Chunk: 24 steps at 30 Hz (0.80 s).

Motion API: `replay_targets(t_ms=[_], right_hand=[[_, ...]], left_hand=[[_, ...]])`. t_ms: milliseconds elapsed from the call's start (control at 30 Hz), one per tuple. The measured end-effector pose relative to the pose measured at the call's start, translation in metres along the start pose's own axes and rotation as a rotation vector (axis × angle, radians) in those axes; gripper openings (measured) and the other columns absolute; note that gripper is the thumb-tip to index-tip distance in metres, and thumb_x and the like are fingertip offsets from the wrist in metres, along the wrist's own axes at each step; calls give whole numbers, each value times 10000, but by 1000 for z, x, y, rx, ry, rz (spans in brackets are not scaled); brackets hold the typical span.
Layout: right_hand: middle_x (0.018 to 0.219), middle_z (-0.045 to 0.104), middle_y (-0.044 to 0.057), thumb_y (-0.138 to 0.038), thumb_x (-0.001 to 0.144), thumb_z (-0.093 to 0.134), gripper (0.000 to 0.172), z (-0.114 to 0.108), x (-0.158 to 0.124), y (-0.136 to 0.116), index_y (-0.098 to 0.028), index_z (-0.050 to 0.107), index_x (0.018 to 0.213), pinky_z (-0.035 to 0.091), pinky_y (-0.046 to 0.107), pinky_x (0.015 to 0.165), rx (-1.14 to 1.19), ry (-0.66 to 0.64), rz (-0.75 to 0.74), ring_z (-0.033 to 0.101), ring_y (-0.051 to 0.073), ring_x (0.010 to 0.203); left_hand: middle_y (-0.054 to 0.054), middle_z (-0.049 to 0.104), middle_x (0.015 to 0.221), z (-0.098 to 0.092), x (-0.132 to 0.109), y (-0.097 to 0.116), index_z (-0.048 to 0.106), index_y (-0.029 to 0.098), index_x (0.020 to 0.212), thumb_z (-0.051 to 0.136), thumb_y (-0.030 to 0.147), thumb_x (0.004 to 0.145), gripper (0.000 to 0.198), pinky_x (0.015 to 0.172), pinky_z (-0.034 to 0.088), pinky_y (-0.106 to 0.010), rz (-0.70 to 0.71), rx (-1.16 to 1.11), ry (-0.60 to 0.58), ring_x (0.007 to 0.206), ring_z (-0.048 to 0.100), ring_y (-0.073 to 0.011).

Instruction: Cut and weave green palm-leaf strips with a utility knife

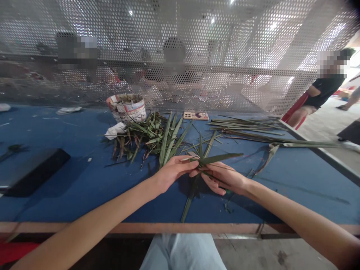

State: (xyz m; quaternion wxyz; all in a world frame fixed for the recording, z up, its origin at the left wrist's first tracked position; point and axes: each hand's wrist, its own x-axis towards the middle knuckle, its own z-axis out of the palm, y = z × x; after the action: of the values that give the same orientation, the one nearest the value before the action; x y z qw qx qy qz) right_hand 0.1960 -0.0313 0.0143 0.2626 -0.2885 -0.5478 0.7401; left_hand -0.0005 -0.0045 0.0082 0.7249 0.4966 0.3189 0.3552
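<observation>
Long green leaf strips (222, 158) cross one another between my two hands, just above the blue tabletop. My left hand (176, 168) pinches them where they meet, thumb and fingers pressed together. From the other side my right hand (222, 178) is closed around the strips, its lower fingers curled loosely beneath. One strip sticks out to the right, one stands up and another slants down toward the table's front edge. Part of the crossing is hidden behind my fingers. Just beyond my left hand lie several broad pointed leaves (171, 140).
Behind my left hand lies a heap of leaf scraps (149, 138), near a paper-covered bucket (126, 108). A phone (196, 115) and long leaf strips (247, 125) lie farther back. A dark box-like object (36, 172) is at left. A perforated metal screen (225, 48) borders the table; a person (323, 92) sits beyond.
</observation>
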Motion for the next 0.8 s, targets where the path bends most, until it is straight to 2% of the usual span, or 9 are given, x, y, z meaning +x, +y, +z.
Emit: replay_targets(t_ms=[100, 133, 200, 267, 333, 400, 467, 700, 800], right_hand=[[603, 578, 36, -564, 933, 284, 581, -10, 2, -8, -99, 618, 1033, 417, 232, 458, -33, -36, 20, 579, 147, 534], [611, 587, 46, -589, 928, 256, 616, -14, 3, -10, -101, 624, 1007, 424, 241, 476, -74, -14, 15, 590, 158, 559], [571, 545, 21, -614, 923, 233, 625, -22, 5, -11, -125, 622, 922, 396, 242, 476, -240, 155, -70, 531, 138, 509], [535, 485, -11, -610, 921, 275, 552, -28, 6, -9, -162, 583, 822, 334, 239, 470, -559, 421, -180, 447, 118, 462], [564, 509, -7, -589, 902, 377, 451, -30, 6, -4, -189, 554, 794, 301, 246, 508, -992, 593, -218, 455, 125, 491], [620, 568, 12, -584, 860, 472, 391, -29, 7, 0, -203, 546, 818, 272, 253, 527, -1331, 633, -180, 504, 146, 537], [665, 610, 31, -579, 835, 509, 374, -26, 7, 2, -207, 543, 834, 254, 253, 525, -1488, 616, -112, 543, 162, 571], [620, 601, 5, -445, 763, 595, 250, -29, 8, -1, -205, 528, 739, 287, 238, 519, -1422, 577, 17, 555, 151, 565], [595, 587, -9, -449, 772, 581, 264, -36, 9, -2, -210, 472, 746, 338, 242, 522, -1145, 568, -21, 561, 156, 552]], left_hand=[[-46, 691, 781, -7, 7, 4, 699, 121, 753, 756, 209, 696, 120, 723, 495, -232, -30, -217, 88, 721, 632, -117], [-47, 699, 771, -10, 10, 7, 695, 125, 745, 749, 176, 698, 88, 727, 509, -235, -44, -281, 130, 698, 639, -115], [-45, 692, 694, -13, 13, 13, 678, 123, 701, 709, 140, 734, 48, 710, 529, -231, -62, -385, 219, 666, 647, -115], [-48, 683, 653, -16, 16, 18, 662, 120, 678, 663, 104, 769, 92, 694, 542, -231, -62, -446, 276, 647, 651, -117], [-53, 681, 642, -17, 17, 20, 656, 113, 681, 632, 81, 787, 114, 678, 551, -230, -68, -469, 309, 627, 650, -117], [-56, 679, 640, -18, 18, 19, 655, 106, 694, 618, 71, 795, 114, 672, 558, -230, -81, -477, 317, 626, 655, -122], [-68, 685, 656, -18, 18, 18, 655, 101, 705, 607, 73, 805, 115, 679, 564, -233, -96, -479, 306, 652, 667, -134], [-110, 703, 759, -17, 17, 18, 644, 95, 730, 592, 64, 817, 106, 703, 562, -228, -101, -443, 292, 722, 678, -146], [-95, 687, 719, -17, 17, 19, 634, 104, 735, 581, 62, 823, 111, 652, 555, -220, -106, -446, 306, 665, 659, -133]])
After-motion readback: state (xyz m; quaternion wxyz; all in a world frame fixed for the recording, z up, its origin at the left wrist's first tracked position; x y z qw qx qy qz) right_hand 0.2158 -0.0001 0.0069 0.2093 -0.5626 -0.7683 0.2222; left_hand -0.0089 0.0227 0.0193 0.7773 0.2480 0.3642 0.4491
